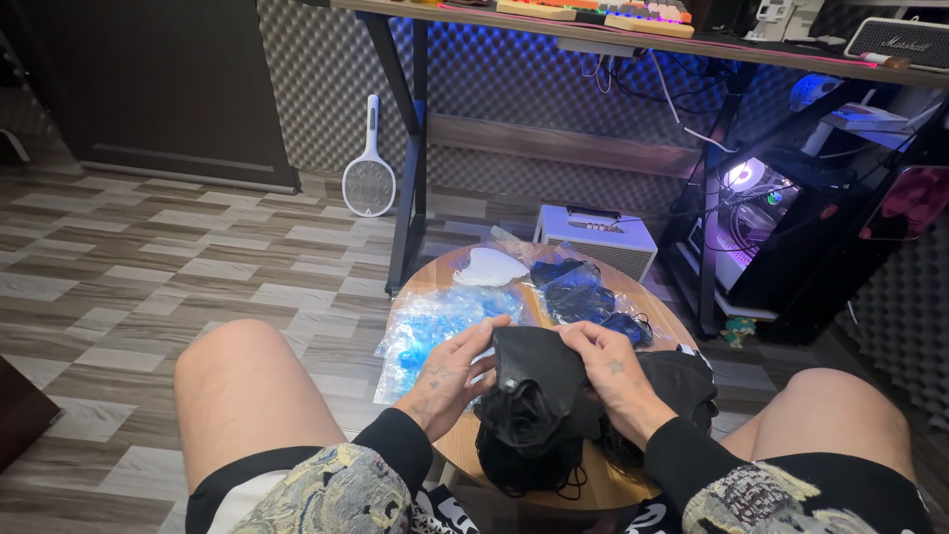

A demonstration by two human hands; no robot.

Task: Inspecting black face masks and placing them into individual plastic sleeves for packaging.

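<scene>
Holding black masks [534, 381], both hands [450, 376] sit beside seemingly mask-filled clear bags [435, 331].

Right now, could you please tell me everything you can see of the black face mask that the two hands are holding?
The black face mask looks like soft, matte fabric, folded and slightly domed. The left hand grips its left edge and the right hand its right, thumbs on top. It is held over the near edge of a small round wooden table, above a loose pile of black masks whose thin ear loops hang off the rim. Whether it touches that pile cannot be told.
</scene>
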